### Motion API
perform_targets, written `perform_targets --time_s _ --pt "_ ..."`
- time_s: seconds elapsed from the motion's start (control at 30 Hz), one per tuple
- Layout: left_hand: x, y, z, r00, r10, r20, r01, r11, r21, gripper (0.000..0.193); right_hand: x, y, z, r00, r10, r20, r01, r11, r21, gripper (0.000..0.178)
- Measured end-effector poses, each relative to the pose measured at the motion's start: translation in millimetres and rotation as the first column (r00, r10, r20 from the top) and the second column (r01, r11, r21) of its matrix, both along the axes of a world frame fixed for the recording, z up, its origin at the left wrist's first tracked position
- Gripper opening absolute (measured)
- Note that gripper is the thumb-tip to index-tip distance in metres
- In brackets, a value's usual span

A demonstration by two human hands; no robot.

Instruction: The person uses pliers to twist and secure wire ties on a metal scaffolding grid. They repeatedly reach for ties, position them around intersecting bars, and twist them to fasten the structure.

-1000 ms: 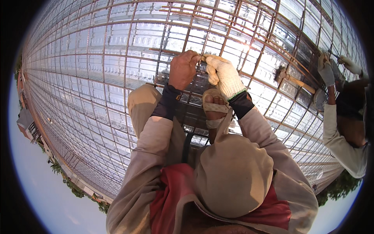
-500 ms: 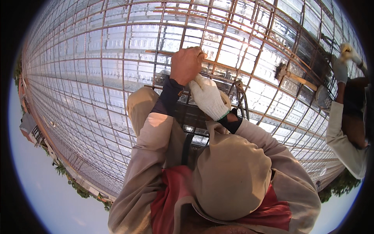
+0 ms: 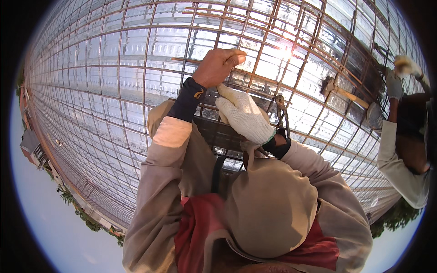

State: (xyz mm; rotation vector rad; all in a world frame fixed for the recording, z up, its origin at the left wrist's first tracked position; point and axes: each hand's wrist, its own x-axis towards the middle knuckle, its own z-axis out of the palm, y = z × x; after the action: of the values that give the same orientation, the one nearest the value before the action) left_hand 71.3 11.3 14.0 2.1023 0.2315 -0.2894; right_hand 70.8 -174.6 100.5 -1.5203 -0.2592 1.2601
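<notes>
My bare left hand is raised over the rebar mesh, its thumb and fingers pinched together and pointing right. Whatever lies in that pinch is too small to make out. Just below it, my right hand wears a white knitted glove, its fingers curled in by the left wrist. What they hold is hidden. A pair of pincers with a rusty head and dark handles sits on the mesh, right of the glove. Loose short bars lie across the mesh farther off.
A hammer with a wooden handle lies on the mesh to the right. Beyond it a co-worker in gloves reaches over the bars, a shoe nearby. Shiny metal decking shows beneath the mesh. My bent knee is close to my left forearm.
My left hand has turned from a fist into a pinch pointing right, and its wrist has shifted left. The gloved right hand has moved slightly down. The co-worker's hands have shifted a little.
</notes>
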Motion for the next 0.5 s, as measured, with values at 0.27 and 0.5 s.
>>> perform_targets --time_s 0.27,0.5 --pt "-84.4 0.0 3.7 0.958 0.122 0.26 -0.136 0.99 0.037 0.043 11.6 12.2 7.9 0.992 0.035 -0.118 -0.033 0.999 0.015 0.034" --pt "-70.0 -10.2 0.8 0.935 0.26 0.241 -0.306 0.935 0.177 0.015 33.0 -2.1 -59.4 0.564 0.021 0.825 0.141 0.983 -0.121 0.04"
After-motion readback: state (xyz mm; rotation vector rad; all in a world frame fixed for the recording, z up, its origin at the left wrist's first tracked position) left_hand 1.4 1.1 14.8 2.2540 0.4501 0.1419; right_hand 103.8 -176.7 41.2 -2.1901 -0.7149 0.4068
